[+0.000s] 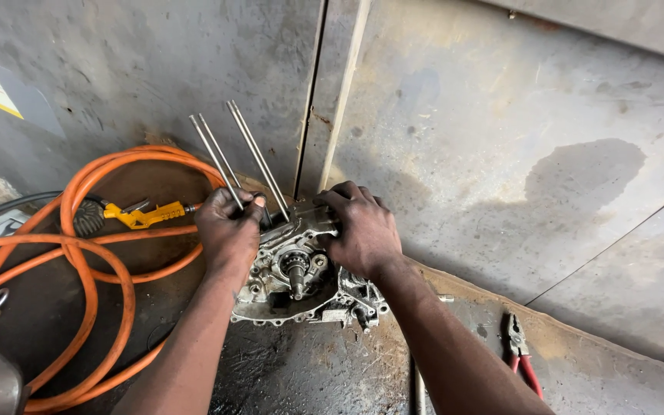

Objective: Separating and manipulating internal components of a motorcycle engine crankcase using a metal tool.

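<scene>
A greasy metal engine crankcase (301,288) with a protruding gear shaft lies on the dark, oily bench, near a metal wall. Several long steel studs (244,157) rise from its far end toward the wall. My left hand (228,227) is closed around the base of the studs. My right hand (359,230) grips the crankcase's upper right edge, fingers curled over the casting.
An orange air hose (90,269) coils at the left, ending in a yellow blow gun (144,215). Red-handled pliers (520,350) lie at the right on the bench. A metal rod (418,388) lies near the bottom. A grey metal wall (501,115) stands close behind.
</scene>
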